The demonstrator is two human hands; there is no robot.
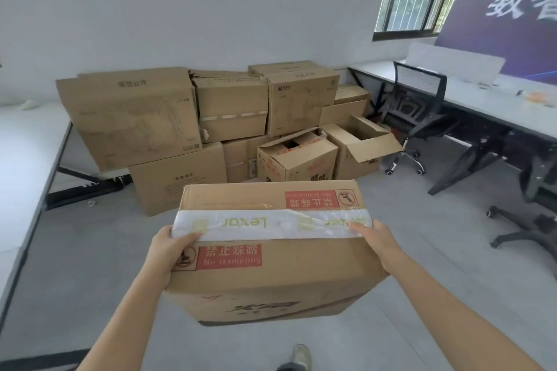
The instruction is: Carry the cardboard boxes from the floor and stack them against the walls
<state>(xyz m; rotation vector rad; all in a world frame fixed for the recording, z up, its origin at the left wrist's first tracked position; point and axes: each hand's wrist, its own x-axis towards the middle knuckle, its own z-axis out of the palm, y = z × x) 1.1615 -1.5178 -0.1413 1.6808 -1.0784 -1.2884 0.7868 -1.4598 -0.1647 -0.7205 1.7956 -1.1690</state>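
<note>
Box [271, 277] carry: grips sides, left hand [170, 250] at 9, right hand [376, 242] at 3, thumbs over top for balance; faces stack [232, 111] at 12.

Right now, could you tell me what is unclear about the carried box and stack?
- Head view: the carried box hides its underside and most fingers of the left hand and right hand.
- Head view: front boxes of the stack hide whatever stands behind.
- Head view: items on the desk are blurred.

Brown box [271, 274], white tape [271, 224]
</note>
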